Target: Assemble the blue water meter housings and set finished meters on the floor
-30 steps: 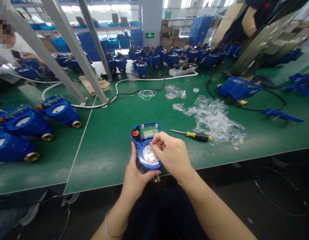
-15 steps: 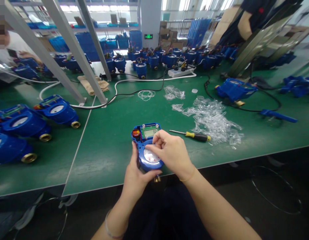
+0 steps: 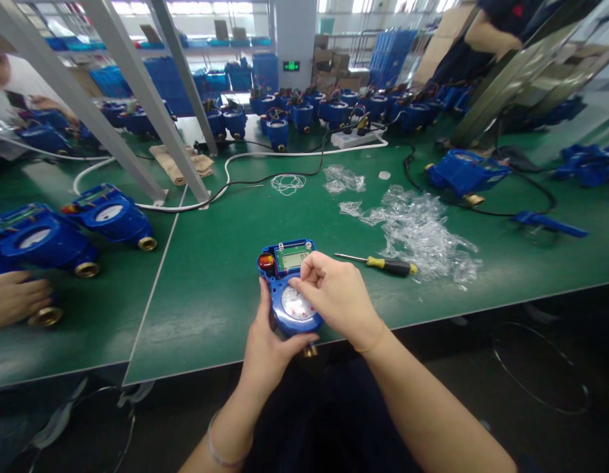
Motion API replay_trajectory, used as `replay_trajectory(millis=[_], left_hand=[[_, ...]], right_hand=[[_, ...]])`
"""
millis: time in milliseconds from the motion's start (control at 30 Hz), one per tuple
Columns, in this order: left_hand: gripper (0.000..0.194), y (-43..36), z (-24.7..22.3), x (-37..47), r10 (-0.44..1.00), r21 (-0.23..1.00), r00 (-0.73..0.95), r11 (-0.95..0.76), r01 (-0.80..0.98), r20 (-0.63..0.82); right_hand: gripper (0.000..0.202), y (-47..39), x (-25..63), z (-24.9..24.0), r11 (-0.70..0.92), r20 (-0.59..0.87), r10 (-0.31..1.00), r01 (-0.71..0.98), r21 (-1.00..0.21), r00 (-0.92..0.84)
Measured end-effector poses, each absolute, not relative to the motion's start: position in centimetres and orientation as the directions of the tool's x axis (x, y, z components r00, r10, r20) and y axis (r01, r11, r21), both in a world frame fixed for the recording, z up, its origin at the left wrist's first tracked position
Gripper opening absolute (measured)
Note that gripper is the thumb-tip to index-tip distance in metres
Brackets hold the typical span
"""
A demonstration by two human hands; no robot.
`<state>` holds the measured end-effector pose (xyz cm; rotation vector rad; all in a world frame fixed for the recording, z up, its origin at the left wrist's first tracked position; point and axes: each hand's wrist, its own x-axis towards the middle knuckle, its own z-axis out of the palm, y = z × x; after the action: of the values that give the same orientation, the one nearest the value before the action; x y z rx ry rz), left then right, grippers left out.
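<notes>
A blue water meter (image 3: pixel 295 324) rests near the front edge of the green table, its electronics box uncovered. The box shows a small LCD display (image 3: pixel 294 260) and a part wrapped in amber film (image 3: pixel 267 262). My left hand (image 3: pixel 267 348) grips the meter's lower body from the left, thumb along the front. Over the upper right of the round dial (image 3: pixel 297 303), my right hand (image 3: pixel 336 295) is closed in a pinch; whatever its fingertips hold is hidden. A brass fitting (image 3: pixel 311 351) sticks out below. Right of my right hand lies a yellow-and-black screwdriver (image 3: pixel 390 265).
Crumpled clear plastic bags (image 3: pixel 422 236) are heaped on the right. At left, another person's hand (image 3: pixel 18 299) touches one of several water meters (image 3: pixel 107 213). Metal posts (image 3: pixel 180 92), a white cable (image 3: pixel 265 156) and a power strip (image 3: pixel 358 136) stand or lie farther back.
Another person's hand has come in at the left onto a meter there. My right fingertips have shifted slightly on the dial's upper edge. A co-worker's arm at top right has moved.
</notes>
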<state>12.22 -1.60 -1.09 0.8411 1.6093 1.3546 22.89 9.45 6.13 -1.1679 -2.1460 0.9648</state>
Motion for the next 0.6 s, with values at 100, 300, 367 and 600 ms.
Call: replay_trajectory(millis=[100,300,367,600], left_hand=[[0.132,-1.55,-1.03,12.21,0.893,0.983,-0.417,0.184,-0.01,-0.171],[0.131,-1.54,-0.79,12.24,0.888,0.977,-0.425,0.209,0.029,-0.177],[0.13,-1.57,-0.63,12.32,0.884,0.979,-0.435,0.203,0.025,-0.172],[0.13,-1.61,-0.12,12.54,0.875,0.98,-0.448,0.195,-0.026,-0.186]], right_hand=[[0.02,9.49,23.01,5.99,0.394,0.109,0.851,0.489,-0.778,-0.513],[0.022,9.54,23.35,5.93,0.474,0.162,0.829,0.519,-0.711,-0.535],[0.021,9.6,23.37,5.93,0.489,0.167,0.818,0.511,-0.707,-0.551],[0.026,9.59,23.29,5.62,0.558,0.224,0.791,0.524,-0.643,-0.569]])
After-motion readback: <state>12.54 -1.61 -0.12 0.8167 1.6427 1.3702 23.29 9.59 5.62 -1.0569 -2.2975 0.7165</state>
